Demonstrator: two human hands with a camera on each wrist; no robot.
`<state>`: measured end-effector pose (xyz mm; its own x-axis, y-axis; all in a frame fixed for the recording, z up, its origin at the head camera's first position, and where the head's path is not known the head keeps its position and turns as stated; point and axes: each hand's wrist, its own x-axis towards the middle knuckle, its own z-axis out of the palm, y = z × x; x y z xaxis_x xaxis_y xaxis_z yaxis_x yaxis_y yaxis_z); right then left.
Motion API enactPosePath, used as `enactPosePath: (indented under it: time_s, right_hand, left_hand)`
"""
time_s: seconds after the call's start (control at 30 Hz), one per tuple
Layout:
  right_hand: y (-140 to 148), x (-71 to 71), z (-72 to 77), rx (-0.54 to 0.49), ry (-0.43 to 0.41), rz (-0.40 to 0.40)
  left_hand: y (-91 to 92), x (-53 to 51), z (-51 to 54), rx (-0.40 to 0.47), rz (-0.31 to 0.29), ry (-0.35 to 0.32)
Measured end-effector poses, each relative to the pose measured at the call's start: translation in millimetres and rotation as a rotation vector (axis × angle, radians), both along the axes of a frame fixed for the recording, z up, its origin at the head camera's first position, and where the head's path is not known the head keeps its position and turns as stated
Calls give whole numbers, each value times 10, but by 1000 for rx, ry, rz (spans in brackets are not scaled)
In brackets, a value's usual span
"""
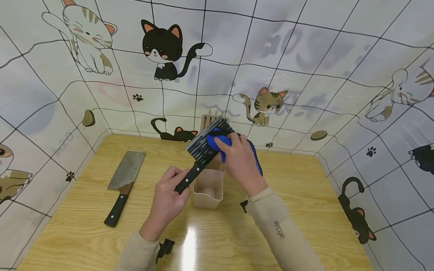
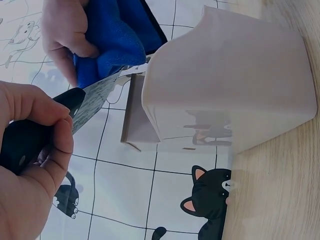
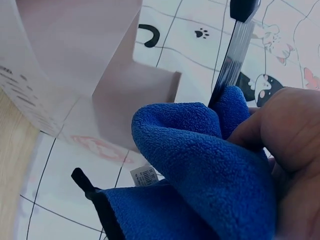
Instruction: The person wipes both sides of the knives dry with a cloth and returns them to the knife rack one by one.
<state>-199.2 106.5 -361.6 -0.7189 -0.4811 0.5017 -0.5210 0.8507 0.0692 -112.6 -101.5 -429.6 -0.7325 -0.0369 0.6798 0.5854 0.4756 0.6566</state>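
My left hand point(image 1: 170, 194) grips the black handle of a cleaver point(image 1: 203, 146), whose blade slants up and to the right above the table. With my right hand point(image 1: 242, 162) I pinch a blue cloth point(image 1: 217, 142) folded over the upper part of that blade. In the right wrist view the cloth point(image 3: 200, 155) wraps the blade's edge and hangs down, a small white tag showing. Beneath the cleaver stands a pale pink knife holder point(image 1: 207, 199), partly hidden by the blade and hands. The left wrist view shows the holder's point(image 2: 235, 75) side close to the left hand point(image 2: 35, 145).
A second cleaver point(image 1: 125, 180) with a black handle lies on the wooden table point(image 1: 288, 218) at the left. White curtain-like walls with cat prints point(image 1: 162, 49) surround the table on the back and sides. A slotted rack part point(image 1: 205, 121) rises behind the blade.
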Motion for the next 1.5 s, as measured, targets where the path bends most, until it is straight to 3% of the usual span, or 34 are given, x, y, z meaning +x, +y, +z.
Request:
enactPosePath:
  time_s: [0.37, 0.67, 0.83, 1.03, 1.5]
  right_hand:
    - [172, -150, -9, -31, -1, -89]
    - [244, -205, -60, -77, -81, -154]
    - [212, -157, -74, -67, -93, -148]
    - [110, -55, -98, -50, -51, -89]
    - [-108, 151, -105, -29, -44, 0]
  left_hand:
    - [-22, 6, 23, 9, 5, -35]
    - [-10, 2, 11, 9, -1, -29]
    - [-9, -8, 3, 14, -7, -29]
    - [-22, -27, -4, 44, -6, -26]
    - [-23, -47, -51, 77, 25, -67]
